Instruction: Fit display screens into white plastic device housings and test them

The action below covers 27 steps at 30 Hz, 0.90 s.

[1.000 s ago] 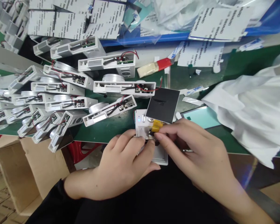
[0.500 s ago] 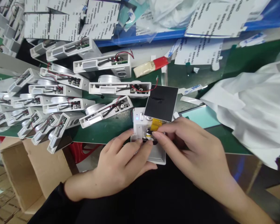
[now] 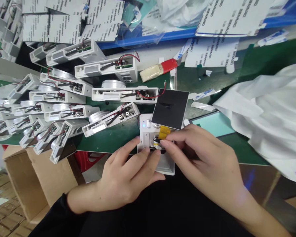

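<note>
A white device housing [image 3: 145,131] lies at the table's front edge, with a small blue light on its left part. My left hand [image 3: 128,171] holds the housing, its fingertips pressed on the housing's middle. My right hand [image 3: 202,151] pinches the yellow flex cable [image 3: 164,132] near its lower end, between thumb and forefinger, over the open inside of the housing. The cable runs up to a black screen panel [image 3: 171,108], which lies tilted beyond the housing. My fingers partly hide the cable's lower end.
Several white housings [image 3: 124,94] with red and black wires stand to the left. A red-and-cream tool [image 3: 159,70] lies behind. White wrapping [image 3: 263,108] is at the right, printed sheets [image 3: 209,52] at the back, and a cardboard box [image 3: 27,177] at the lower left.
The view has shifted slightly. Both hands keep almost the same grip, and the screen panel and flex cable have hardly moved.
</note>
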Tool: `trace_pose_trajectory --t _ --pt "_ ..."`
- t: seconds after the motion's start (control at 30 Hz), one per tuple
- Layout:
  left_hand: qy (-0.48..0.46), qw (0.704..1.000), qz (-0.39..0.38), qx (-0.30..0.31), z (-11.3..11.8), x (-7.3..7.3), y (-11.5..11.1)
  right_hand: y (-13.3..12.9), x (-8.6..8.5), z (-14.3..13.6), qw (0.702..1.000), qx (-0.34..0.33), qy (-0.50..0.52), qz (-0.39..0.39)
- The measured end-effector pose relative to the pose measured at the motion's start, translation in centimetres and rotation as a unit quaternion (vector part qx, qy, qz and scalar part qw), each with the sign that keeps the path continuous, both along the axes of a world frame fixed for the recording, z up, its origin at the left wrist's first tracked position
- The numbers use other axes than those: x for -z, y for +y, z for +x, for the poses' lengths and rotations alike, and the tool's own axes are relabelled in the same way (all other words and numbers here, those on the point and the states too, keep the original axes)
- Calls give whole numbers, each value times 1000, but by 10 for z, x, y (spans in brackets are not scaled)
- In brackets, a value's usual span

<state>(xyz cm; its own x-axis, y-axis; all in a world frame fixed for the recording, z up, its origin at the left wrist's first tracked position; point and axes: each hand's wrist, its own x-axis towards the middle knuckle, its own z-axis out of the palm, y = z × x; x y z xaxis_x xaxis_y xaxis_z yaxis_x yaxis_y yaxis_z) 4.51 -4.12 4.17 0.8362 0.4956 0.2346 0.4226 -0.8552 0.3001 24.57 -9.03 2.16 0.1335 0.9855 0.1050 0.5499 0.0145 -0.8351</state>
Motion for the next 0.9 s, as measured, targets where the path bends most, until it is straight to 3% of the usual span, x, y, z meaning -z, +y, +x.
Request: trace_pose_trajectory --t 0.37,0.7,0.9 --pt "54 998 27 16 3 -10 8 0 -4 -2 1000 -1 13 2" --pt "103 995 11 -8 19 -23 13 -2 -2 -4 999 6 32 -1" --pt "91 996 -11 10 17 -19 14 -1 -7 1 1000 -12 -9 -11"
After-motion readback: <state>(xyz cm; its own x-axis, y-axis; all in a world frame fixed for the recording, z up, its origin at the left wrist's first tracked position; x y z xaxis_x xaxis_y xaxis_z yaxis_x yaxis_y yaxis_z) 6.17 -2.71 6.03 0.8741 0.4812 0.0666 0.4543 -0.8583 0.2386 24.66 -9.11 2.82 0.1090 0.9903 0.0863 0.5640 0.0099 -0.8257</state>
